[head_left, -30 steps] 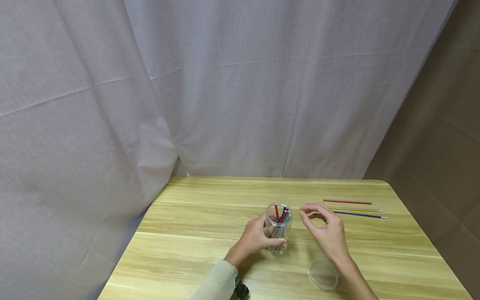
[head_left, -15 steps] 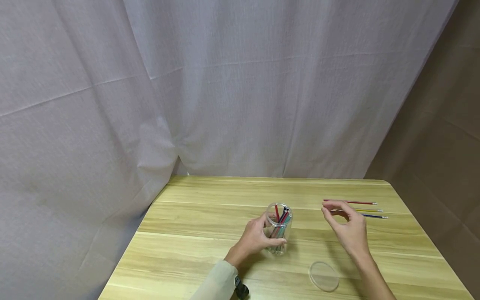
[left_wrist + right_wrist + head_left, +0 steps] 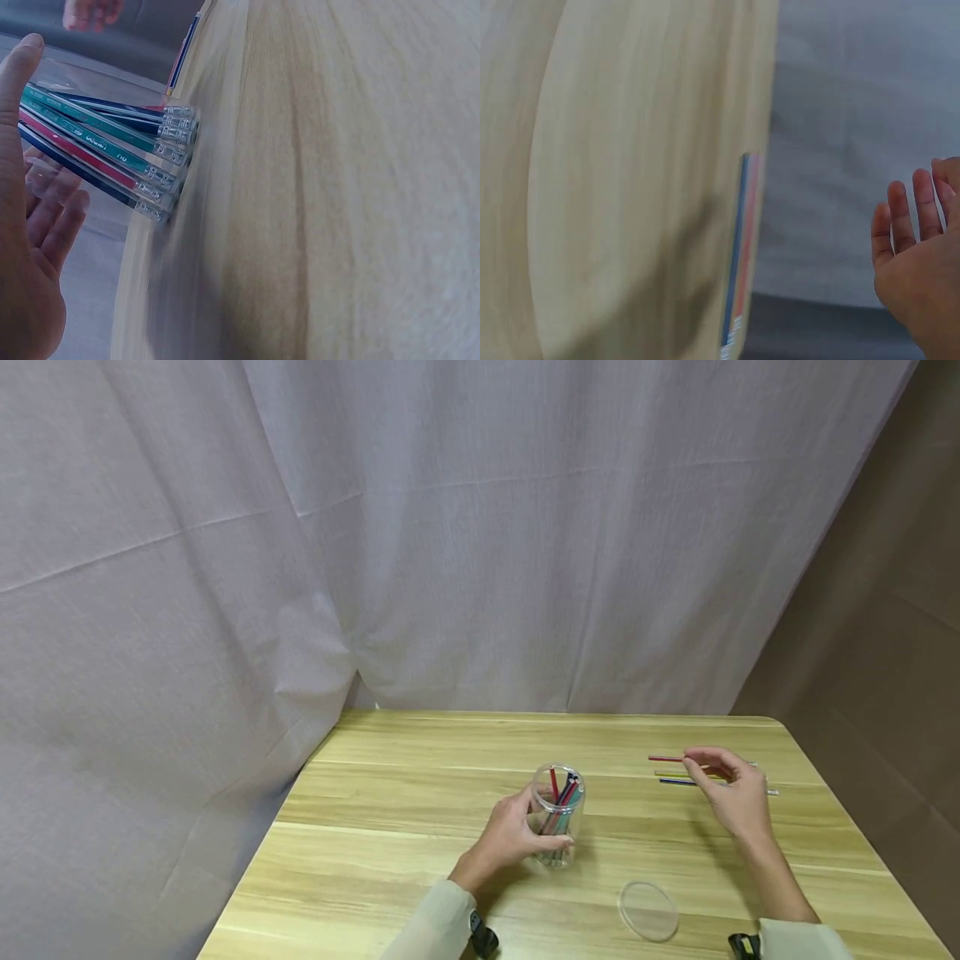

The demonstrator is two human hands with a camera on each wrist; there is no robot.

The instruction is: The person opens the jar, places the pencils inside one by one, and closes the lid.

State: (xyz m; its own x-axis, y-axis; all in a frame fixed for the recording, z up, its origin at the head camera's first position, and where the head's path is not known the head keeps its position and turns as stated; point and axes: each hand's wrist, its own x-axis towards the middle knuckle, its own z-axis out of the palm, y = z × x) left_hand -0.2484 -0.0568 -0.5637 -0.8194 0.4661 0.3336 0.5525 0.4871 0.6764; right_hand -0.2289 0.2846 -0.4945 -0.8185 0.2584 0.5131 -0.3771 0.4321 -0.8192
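My left hand (image 3: 510, 835) grips a clear jar (image 3: 574, 823) standing on the table, thumb in front and fingers behind. Several pencils (image 3: 105, 142) in green, blue and red lean inside it, their eraser ends down in the left wrist view. Farther right, my right hand (image 3: 733, 789) hovers over three loose pencils with nothing visible in it; its thumb and forefinger are close together. A red pencil (image 3: 663, 758), a yellow pencil (image 3: 667, 773) and a dark blue pencil (image 3: 678, 782) lie side by side, partly hidden by that hand. In the right wrist view its fingers (image 3: 902, 217) are loosely bent.
A round clear lid (image 3: 648, 912) lies flat between the forearms, towards the front of the wooden table (image 3: 375, 827). Grey curtain (image 3: 465, 568) hangs behind the table's back edge, and a brown cloth (image 3: 877, 677) hangs at the right.
My right hand has moved right, away from the jar, and now stands over the loose pencils. The left hand and the jar have stayed in place.
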